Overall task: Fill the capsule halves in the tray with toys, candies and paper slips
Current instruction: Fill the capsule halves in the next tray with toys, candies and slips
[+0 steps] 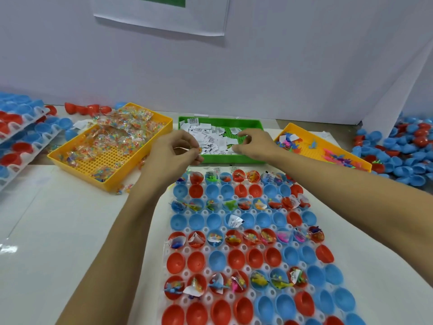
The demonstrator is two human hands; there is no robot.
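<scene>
A clear tray in front of me holds rows of red and blue capsule halves; alternate rows carry toys, candy packets and paper slips, the others are bare. My left hand hovers at the near left corner of the green basket of paper slips, its fingers curled and pinching a small clear candy packet. My right hand reaches into the green basket, fingertips pinching at the slips.
A yellow basket of candy packets sits left of the green one. Another yellow basket with small plastic toys sits at the right. Loose capsule halves pile at far right. Stacked trays of halves lie far left.
</scene>
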